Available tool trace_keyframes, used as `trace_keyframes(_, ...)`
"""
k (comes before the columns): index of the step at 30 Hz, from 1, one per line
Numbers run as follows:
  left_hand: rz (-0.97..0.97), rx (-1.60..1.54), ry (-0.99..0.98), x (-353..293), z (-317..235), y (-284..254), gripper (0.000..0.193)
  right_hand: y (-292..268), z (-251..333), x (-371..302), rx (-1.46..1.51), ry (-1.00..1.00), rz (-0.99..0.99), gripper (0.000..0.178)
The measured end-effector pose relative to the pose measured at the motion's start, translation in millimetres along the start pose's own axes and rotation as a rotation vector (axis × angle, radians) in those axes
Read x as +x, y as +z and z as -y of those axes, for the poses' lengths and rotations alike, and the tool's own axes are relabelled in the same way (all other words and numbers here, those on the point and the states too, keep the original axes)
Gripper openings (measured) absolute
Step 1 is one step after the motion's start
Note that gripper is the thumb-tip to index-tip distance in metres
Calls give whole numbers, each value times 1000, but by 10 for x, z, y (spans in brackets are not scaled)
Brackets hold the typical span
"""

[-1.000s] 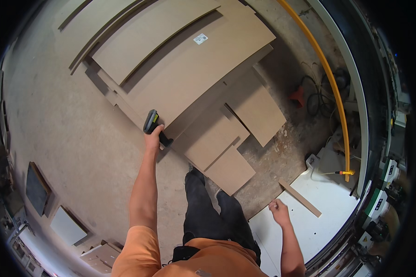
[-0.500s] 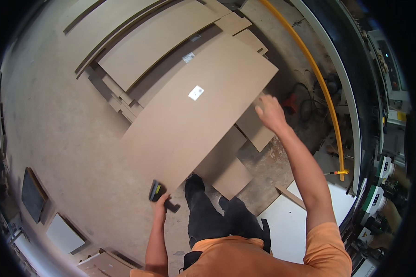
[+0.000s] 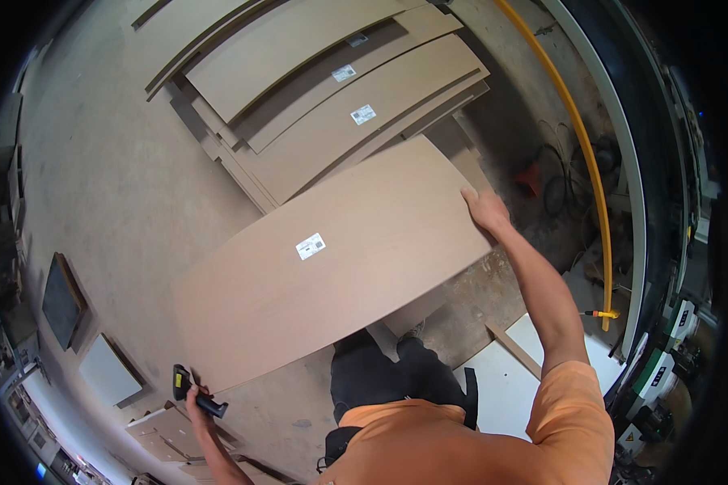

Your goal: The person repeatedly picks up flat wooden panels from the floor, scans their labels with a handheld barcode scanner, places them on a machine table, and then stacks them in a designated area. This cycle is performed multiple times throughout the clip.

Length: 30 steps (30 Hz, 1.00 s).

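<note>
A large brown board (image 3: 380,218) with a white printed label (image 3: 310,246) spans the space in front of me, lifted above the floor and over my feet. My right hand (image 3: 487,212) is closed on its right end, thumb on the upper face and fingers hidden beneath. At the board's lower left corner, my left hand (image 3: 193,399) is wrapped round a black handheld barcode scanner (image 3: 212,406) with a yellow patch. That hand is close against the corner; whether its fingers also grip the board is hidden.
Several brown boards (image 3: 299,52) lie in overlapping stacks ahead, some labelled. A yellow curved bar (image 3: 581,129) and a machine (image 3: 659,364) line the right side. A white board (image 3: 493,392) lies by my right leg. Dark (image 3: 61,297) and white panels (image 3: 105,372) stand at left.
The labelled board has come off the stack toward me and turned flatter across my front. My right hand now grips its right end; my left hand and scanner have moved left and down.
</note>
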<state>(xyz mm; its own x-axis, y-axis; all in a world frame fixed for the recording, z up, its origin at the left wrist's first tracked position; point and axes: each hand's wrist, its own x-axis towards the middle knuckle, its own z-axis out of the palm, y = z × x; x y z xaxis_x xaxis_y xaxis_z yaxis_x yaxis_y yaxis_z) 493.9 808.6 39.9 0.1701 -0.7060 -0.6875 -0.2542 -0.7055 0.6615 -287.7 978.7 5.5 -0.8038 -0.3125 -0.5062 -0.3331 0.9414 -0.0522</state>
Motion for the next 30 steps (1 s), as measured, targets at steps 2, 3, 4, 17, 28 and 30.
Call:
trace_keyframes(2, -10, 42, 37, -165, -172, 31, 34, 85, -694, -455, -8, 108, 29, 76)
trace_keyframes(3, -6, 63, 56, -249, -253, 95, 34, 111, -1098, -695, 3, 133, 64, 79)
trace_keyframes(4, 52, 69, 81, -347, -332, 200, 34, 127, -1521, -927, 69, 163, 122, 78)
trace_keyframes(17, 633, 183, 467, -2815, -352, 3643, 42, -189, -6757, -4024, 918, 666, -599, 53)
trace_keyframes(28, 1094, -1, 334, -4926, -595, 7715, 28, -348, -7822, -4394, 1168, 868, -932, 50)
trace_keyframes(30, 1175, 131, 359, -5376, -326, 8144, 31, -418, -7877, -4155, 1185, 860, -921, 52)
